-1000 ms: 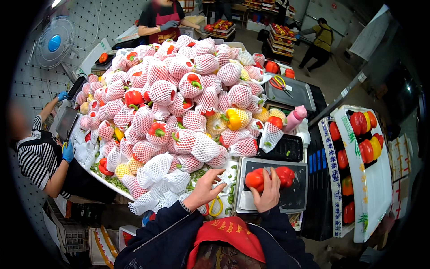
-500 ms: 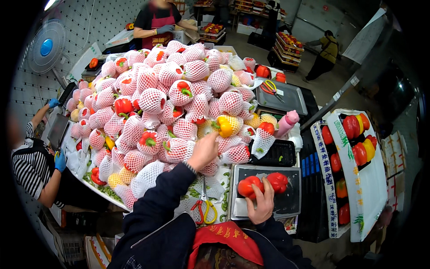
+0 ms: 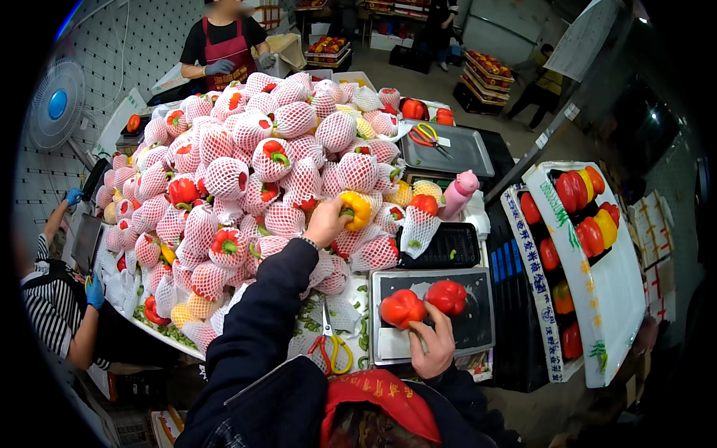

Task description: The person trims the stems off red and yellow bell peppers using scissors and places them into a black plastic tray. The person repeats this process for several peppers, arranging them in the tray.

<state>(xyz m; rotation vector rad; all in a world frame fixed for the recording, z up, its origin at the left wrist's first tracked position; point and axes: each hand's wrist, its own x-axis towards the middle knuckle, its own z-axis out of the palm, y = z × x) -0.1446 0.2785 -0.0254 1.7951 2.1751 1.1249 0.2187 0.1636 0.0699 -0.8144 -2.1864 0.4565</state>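
Left hand (image 3: 326, 224) grips the yellow pepper (image 3: 359, 212) on the right of the netted peppers (image 3: 227, 178). Right hand (image 3: 435, 346) half-curled at the left red pepper (image 3: 401, 308) on the scale (image 3: 472, 299); can't tell if gripping. Squeeze lightly, lift yellow clear of netting.

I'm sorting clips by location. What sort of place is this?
Most likely a produce packing room: netted bell peppers lie heaped high, a white box at the right holds unwrapped peppers, and a gloved, aproned co-worker stands at the far side.
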